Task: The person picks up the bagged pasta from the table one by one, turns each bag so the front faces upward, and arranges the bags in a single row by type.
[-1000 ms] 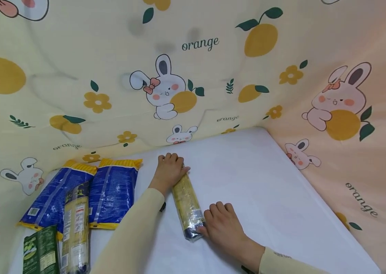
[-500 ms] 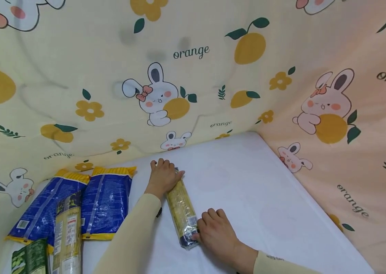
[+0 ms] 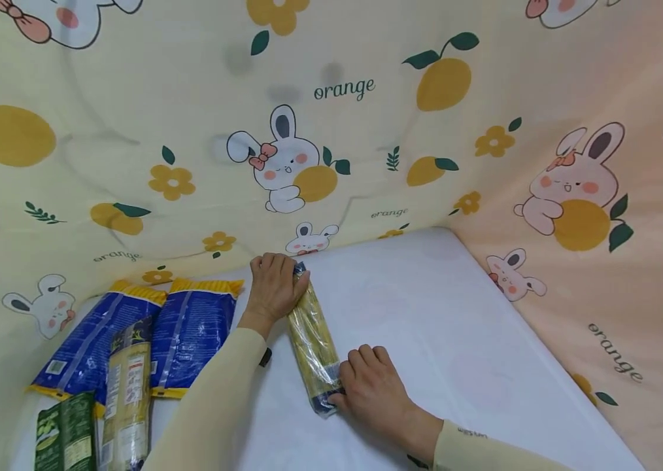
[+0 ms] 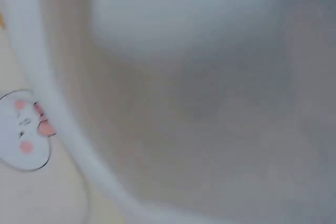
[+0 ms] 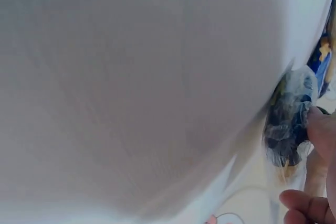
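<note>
A long clear packet of spaghetti point(image 3: 314, 340) with dark blue ends lies slantwise on the white-covered table. My left hand point(image 3: 273, 284) holds its far end, with the thumb along the packet's side. At the near end, my right hand point(image 3: 374, 391) grips the right edge with curled fingers and the thumb against the blue part. In the right wrist view, the crinkled plastic end point(image 5: 286, 121) shows beside my thumb point(image 5: 321, 132). The left wrist view holds only blurred white surface and a bit of printed cloth, with neither hand nor packet visible.
Two blue bags point(image 3: 193, 337) with yellow edges lie at the left of the white table point(image 3: 425, 314). A second spaghetti packet point(image 3: 127, 396) overlaps them, next to a green packet point(image 3: 67, 433). Printed cloth point(image 3: 202, 150) hangs behind and along the right side.
My left hand has slid slightly left, uncovering the packet's blue far end. The packet appears turned a little, showing more bare spaghetti. My right hand stays at the near end; the head view shifts slightly.
</note>
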The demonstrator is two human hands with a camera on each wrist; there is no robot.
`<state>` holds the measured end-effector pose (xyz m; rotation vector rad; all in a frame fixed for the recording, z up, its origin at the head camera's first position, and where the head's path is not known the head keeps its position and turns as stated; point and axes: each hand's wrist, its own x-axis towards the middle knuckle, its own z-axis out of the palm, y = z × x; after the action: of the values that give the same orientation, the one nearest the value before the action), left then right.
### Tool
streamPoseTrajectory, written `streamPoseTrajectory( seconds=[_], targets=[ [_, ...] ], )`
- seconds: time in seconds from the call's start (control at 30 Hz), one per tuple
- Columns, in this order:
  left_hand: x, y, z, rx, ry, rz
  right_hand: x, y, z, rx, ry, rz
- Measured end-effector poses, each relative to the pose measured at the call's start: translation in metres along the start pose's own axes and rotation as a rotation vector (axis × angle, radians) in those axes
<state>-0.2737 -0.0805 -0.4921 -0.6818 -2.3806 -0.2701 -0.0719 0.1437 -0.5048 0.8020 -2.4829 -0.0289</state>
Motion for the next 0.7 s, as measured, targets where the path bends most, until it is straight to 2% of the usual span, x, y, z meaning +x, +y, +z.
streamPoseTrajectory(
  seconds=[0.1, 0.23, 0.33, 0.47, 0.7],
  targets=[
    [0.006, -0.002, -0.006, -0.025, 0.118, 0.041, 0.003, 0.004, 0.002, -0.025, -0.002, 0.026],
    [0.013, -0.001, -0.016, -0.052, 0.195, 0.090, 0.005, 0.008, 0.006, -0.067, -0.014, 0.070],
    [0.015, 0.002, -0.023, -0.054, 0.192, 0.106, 0.005, 0.008, 0.006, -0.039, -0.037, 0.098],
    [0.017, 0.005, -0.029, -0.053, 0.168, 0.105, 0.007, 0.004, 0.006, 0.057, -0.070, 0.128],
    [0.014, 0.006, -0.039, -0.041, 0.160, 0.088, 0.009, -0.003, 0.006, 0.143, -0.072, 0.143]
  ],
)
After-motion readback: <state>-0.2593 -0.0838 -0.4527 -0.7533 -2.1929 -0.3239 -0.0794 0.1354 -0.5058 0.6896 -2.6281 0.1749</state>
